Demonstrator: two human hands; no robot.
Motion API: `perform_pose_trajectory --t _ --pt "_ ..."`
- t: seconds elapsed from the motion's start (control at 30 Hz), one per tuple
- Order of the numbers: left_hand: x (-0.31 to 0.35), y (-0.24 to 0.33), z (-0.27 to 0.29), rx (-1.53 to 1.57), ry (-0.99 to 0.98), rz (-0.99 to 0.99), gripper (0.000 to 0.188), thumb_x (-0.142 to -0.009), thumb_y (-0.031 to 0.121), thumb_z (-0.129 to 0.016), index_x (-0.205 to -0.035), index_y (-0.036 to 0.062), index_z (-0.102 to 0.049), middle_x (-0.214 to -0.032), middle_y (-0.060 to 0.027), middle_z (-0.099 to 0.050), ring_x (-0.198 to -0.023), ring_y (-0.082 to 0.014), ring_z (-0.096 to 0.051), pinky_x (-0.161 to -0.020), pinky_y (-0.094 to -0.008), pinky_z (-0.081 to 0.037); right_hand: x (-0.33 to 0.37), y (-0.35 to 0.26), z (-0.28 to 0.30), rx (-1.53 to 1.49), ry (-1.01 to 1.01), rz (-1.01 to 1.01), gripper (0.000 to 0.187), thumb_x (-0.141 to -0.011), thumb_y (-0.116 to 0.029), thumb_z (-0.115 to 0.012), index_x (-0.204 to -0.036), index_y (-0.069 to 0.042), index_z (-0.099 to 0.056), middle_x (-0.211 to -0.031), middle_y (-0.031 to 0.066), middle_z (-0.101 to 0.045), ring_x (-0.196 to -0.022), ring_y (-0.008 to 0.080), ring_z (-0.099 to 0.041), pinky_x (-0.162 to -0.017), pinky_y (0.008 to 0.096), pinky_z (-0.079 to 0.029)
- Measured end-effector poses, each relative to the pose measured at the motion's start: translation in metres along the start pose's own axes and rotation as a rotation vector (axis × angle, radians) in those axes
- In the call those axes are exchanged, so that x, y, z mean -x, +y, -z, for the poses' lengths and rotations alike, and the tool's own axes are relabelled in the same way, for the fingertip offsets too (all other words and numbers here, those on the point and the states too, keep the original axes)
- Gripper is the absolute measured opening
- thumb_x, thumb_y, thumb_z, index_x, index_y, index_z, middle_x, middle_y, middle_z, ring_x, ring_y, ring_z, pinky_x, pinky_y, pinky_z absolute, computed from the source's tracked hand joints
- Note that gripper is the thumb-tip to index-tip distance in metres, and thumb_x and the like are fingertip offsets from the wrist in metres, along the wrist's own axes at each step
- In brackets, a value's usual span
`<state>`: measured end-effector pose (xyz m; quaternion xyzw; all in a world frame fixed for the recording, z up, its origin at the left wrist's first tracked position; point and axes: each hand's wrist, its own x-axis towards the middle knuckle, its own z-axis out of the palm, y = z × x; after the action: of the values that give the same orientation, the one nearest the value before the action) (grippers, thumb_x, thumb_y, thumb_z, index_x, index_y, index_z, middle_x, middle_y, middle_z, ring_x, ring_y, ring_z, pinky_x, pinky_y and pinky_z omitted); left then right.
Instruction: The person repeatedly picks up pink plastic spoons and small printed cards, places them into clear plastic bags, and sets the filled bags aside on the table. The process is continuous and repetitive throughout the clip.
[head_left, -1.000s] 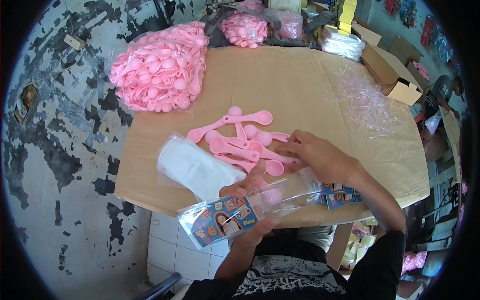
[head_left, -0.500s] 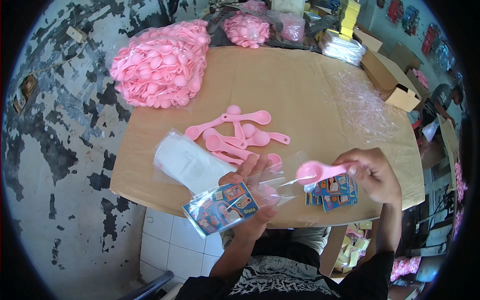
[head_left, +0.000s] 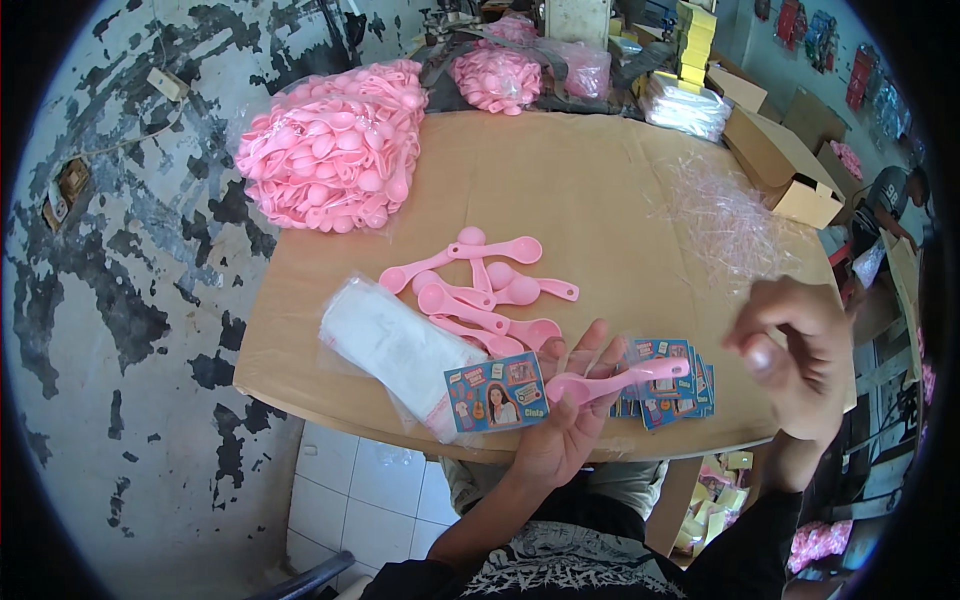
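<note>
My left hand (head_left: 562,440), palm up, holds a clear plastic bag (head_left: 626,352) with a blue printed card (head_left: 497,392) showing at its left end. A pink measuring spoon (head_left: 625,381) lies across those fingers, its bowl by the thumb and its handle pointing right. It appears to sit inside the bag, though the film is hard to trace. Off to the right, my right hand (head_left: 795,350) is raised with fingers curled and thumb bent in; whatever it may pinch is hidden. Beneath the spoon handle lies a stack of blue cards (head_left: 660,400).
Several loose pink spoons (head_left: 475,285) lie mid-table beside a stack of clear bags (head_left: 390,340). A large bag of spoons (head_left: 335,150) stands far left. Clear plastic strips (head_left: 730,220) are heaped at right near an open cardboard box (head_left: 785,165). A co-worker (head_left: 890,205) is at far right.
The spoon has passed from my right hand to the bag in my left. My right hand has moved right, away from it. The card and bag have shifted right and turned level.
</note>
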<state>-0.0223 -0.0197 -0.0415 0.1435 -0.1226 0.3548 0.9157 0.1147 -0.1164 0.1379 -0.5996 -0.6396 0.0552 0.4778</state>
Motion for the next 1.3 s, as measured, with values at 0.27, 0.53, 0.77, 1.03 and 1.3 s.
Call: perform_pose_trajectory --t 0.27,0.53,0.77,1.03,1.3 --pt "-0.008 0.004 -0.007 0.077 0.159 -0.077 0.027 -0.094 0.001 -0.055 -0.114 0.0150 -0.042 -0.143 -0.0114 -0.039 -0.139 -0.0281 -0.030 -0.116 -0.0433 -0.029 0.009 0.026 -0.024 0.188 -0.587 -0.397 0.038 -0.081 -0.024 -0.073 -0.107 -0.004 -0.054 -0.079 0.0100 -0.068 -0.066 0.0274 -0.067 -0.060 0.0331 -0.052" --pt "-0.014 -0.005 -0.001 -0.071 -0.089 -0.115 0.029 -0.090 0.008 -0.063 -0.110 0.0163 -0.043 -0.146 -0.0103 -0.037 -0.142 -0.0288 -0.023 -0.118 -0.0481 -0.019 0.013 0.038 -0.029 0.078 -0.509 -0.153 0.032 -0.080 -0.023 -0.073 -0.105 -0.006 -0.061 -0.080 0.0096 -0.068 -0.070 0.0260 -0.068 -0.061 0.0346 -0.052" --pt "-0.011 -0.019 -0.021 0.101 -0.004 0.007 0.032 -0.089 0.022 -0.067 -0.109 0.0189 -0.043 -0.150 -0.0074 -0.031 -0.144 -0.0281 -0.019 -0.115 -0.0452 -0.027 0.005 0.024 -0.057 0.209 -0.305 0.123 0.034 -0.073 -0.022 -0.080 -0.101 -0.006 -0.067 -0.077 0.0080 -0.067 -0.065 0.0269 -0.065 -0.058 0.0333 -0.050" --pt "-0.010 -0.019 -0.017 0.136 -0.101 0.135 0.068 -0.073 0.044 -0.079 -0.124 0.0230 -0.040 -0.153 -0.0120 -0.020 -0.143 -0.0263 -0.020 -0.115 -0.0406 -0.029 -0.013 0.002 -0.038 0.020 -0.204 -0.005 0.014 -0.072 -0.016 -0.079 -0.077 -0.007 -0.069 -0.064 0.0034 -0.061 -0.052 0.0175 -0.054 -0.048 0.0286 -0.036" --pt "0.008 0.010 -0.018 -0.492 -0.175 0.465 0.085 -0.069 0.026 -0.086 -0.138 0.0123 -0.038 -0.127 -0.0068 -0.050 -0.113 -0.0173 -0.051 -0.108 -0.0332 -0.034 -0.015 -0.020 -0.019 -0.060 0.396 -0.014 0.021 -0.073 -0.016 -0.074 -0.064 -0.005 -0.059 -0.057 0.0003 -0.053 -0.051 0.0094 -0.043 -0.048 0.0266 -0.029"
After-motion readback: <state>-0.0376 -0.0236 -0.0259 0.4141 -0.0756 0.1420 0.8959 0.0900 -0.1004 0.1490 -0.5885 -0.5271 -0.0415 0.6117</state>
